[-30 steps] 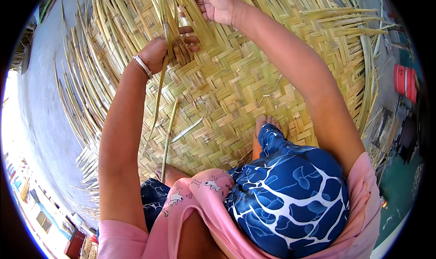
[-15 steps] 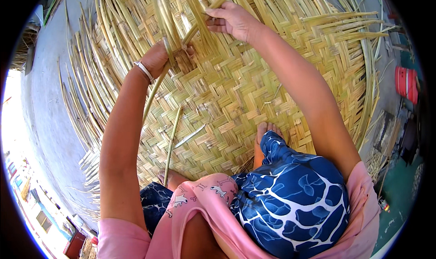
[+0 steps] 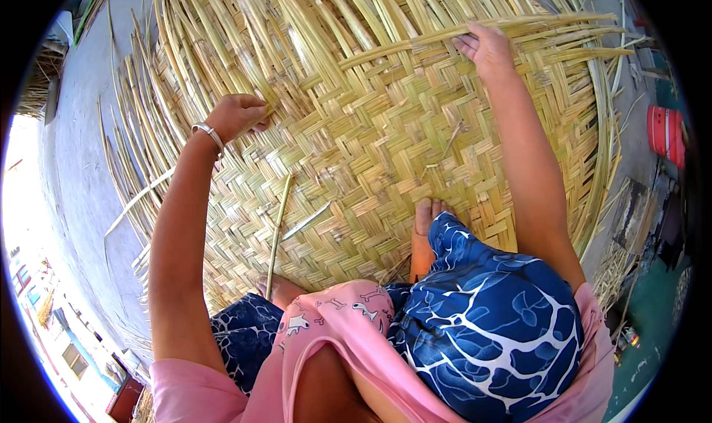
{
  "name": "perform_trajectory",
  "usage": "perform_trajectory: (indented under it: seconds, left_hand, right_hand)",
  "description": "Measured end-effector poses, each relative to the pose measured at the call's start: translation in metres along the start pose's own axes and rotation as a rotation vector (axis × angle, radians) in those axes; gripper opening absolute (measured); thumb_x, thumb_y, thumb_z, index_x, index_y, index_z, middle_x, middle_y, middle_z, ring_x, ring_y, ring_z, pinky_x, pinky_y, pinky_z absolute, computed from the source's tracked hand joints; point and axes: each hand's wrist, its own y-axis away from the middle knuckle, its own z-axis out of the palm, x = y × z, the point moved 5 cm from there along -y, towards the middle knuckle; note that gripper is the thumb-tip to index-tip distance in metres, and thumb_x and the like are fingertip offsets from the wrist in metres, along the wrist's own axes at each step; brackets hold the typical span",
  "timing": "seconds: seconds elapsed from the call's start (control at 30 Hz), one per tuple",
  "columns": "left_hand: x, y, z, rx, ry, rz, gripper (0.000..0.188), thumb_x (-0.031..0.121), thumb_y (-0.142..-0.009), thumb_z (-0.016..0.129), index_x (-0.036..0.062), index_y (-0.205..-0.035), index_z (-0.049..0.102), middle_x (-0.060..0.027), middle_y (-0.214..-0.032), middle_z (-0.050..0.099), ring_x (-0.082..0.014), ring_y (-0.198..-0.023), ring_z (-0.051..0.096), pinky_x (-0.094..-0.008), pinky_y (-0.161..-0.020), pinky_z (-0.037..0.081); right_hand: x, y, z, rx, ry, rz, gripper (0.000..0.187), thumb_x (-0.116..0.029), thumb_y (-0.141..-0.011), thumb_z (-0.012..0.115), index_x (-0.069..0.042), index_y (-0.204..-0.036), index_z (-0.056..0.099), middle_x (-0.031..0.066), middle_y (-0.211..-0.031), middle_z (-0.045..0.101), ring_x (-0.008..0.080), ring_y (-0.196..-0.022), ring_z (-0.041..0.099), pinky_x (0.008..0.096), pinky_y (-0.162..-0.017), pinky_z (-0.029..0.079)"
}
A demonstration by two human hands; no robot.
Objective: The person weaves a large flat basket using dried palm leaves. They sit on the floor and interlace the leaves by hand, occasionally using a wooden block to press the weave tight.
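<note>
Beneath both arms spreads a large mat (image 3: 386,171) of flat yellow-green reed strips, woven in a slanting pattern. My right hand (image 3: 486,48) pinches a long reed strip (image 3: 400,46) that lies crosswise along the far edge of the weave. At the left, my left hand (image 3: 239,116), with a white bangle at its wrist, is closed, fingertips against the loose strips; what they hold is hidden. Unwoven strips (image 3: 334,15) fan away beyond the weave, lying flat. A pale strip end (image 3: 141,198) sticks out past the mat's left side, behind my left forearm.
A thin loose stalk (image 3: 279,234) and a short pale strip piece (image 3: 306,221) lie on the mat near my feet (image 3: 424,219). Grey floor (image 3: 81,171) borders the left. A red container (image 3: 666,137) and dark clutter stand at the right.
My right hand has moved right and drawn the crosswise strip straight. My left hand has let go of the raised strips, which now lie down, and has shifted left and lower.
</note>
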Motion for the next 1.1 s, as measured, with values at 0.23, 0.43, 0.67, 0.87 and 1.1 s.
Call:
perform_trajectory:
  seconds: [0.23,0.43,0.67,0.87,1.1]
  left_hand:
    - [-0.014,-0.02,0.015,-0.037,-0.129,-0.004,0.026,0.023,-0.085,0.062,-0.003,-0.082,0.062,-0.007,-0.069,0.063,-0.014,-0.061,0.061,-0.0268,-0.054,0.048]
    - [0.004,-0.002,0.027,0.083,-0.113,-0.045,0.019,0.016,-0.081,0.058,-0.0022,-0.079,0.063,-0.0057,-0.062,0.06,-0.0127,-0.052,0.058,-0.0263,-0.046,0.046]
    - [-0.008,-0.002,0.02,0.012,-0.085,0.039,0.023,0.02,-0.084,0.059,-0.0023,-0.079,0.062,-0.0066,-0.064,0.062,-0.014,-0.053,0.06,-0.0261,-0.047,0.047]
    - [-0.009,-0.007,0.018,0.042,-0.127,0.066,0.022,0.02,-0.084,0.059,-0.0011,-0.08,0.062,-0.0059,-0.063,0.062,-0.0132,-0.053,0.06,-0.0255,-0.048,0.047]
    - [0.002,0.008,0.012,0.095,-0.208,0.052,0.019,0.018,-0.081,0.063,-0.0014,-0.078,0.061,-0.0083,-0.064,0.064,-0.016,-0.054,0.062,-0.0276,-0.05,0.048]
  right_hand:
    - [0.008,-0.014,0.0,0.033,-0.239,0.059,0.035,-0.008,-0.086,0.057,0.007,-0.113,0.04,0.0225,-0.106,0.051,0.0331,-0.092,0.058,0.0443,-0.075,0.056]
    - [0.011,0.004,0.038,-0.001,-0.208,0.176,0.026,-0.012,-0.088,0.054,0.002,-0.109,0.046,0.0171,-0.098,0.056,0.028,-0.081,0.061,0.0396,-0.064,0.057]
    - [0.003,-0.005,0.024,0.066,-0.187,0.103,0.015,-0.01,-0.087,0.052,-0.004,-0.101,0.049,0.0122,-0.087,0.059,0.0223,-0.07,0.061,0.0357,-0.056,0.055]
    - [-0.026,-0.019,0.003,0.147,-0.194,0.081,0.005,-0.01,-0.088,0.051,-0.006,-0.09,0.051,0.0071,-0.074,0.057,0.0156,-0.056,0.056,0.0298,-0.048,0.051]
    - [-0.036,-0.034,-0.003,0.226,-0.203,0.048,0.005,-0.009,-0.087,0.05,-0.007,-0.092,0.05,0.0066,-0.073,0.056,0.0139,-0.056,0.055,0.0274,-0.046,0.048]
